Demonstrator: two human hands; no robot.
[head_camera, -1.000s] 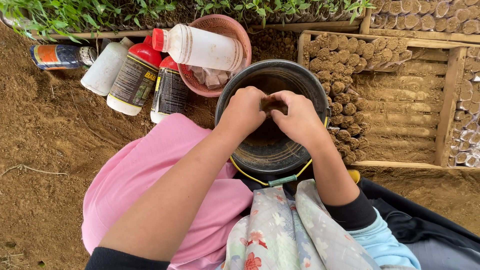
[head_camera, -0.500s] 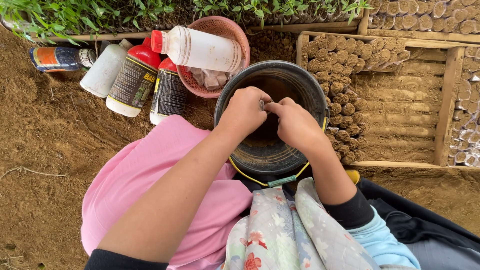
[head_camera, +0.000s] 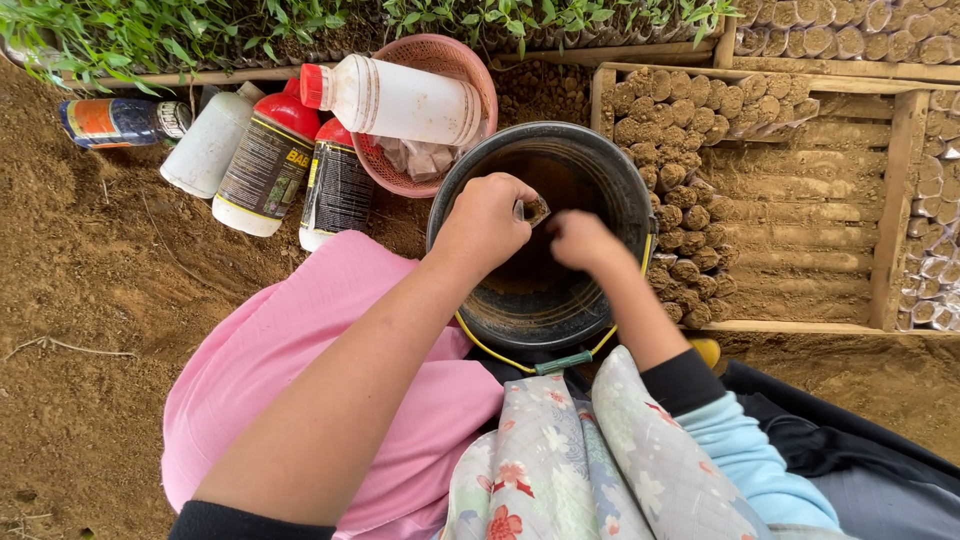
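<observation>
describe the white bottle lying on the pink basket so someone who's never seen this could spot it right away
Start at the black bucket under the hands, then look up and left to the round pink basket touching its rim. The white bottle lies on its side across that basket. Unlike the capped bottles standing nearby on the soil, it is plain white with a small red cap pointing left.

We see bare brown soil (head_camera: 90, 300) carrying everything. On it lie several plastic bottles (head_camera: 265, 165), a pink basket (head_camera: 440, 60) and a black bucket (head_camera: 630, 190). A wooden frame (head_camera: 900, 200) of filled seedling bags (head_camera: 680, 190) rests beside the bucket.
</observation>
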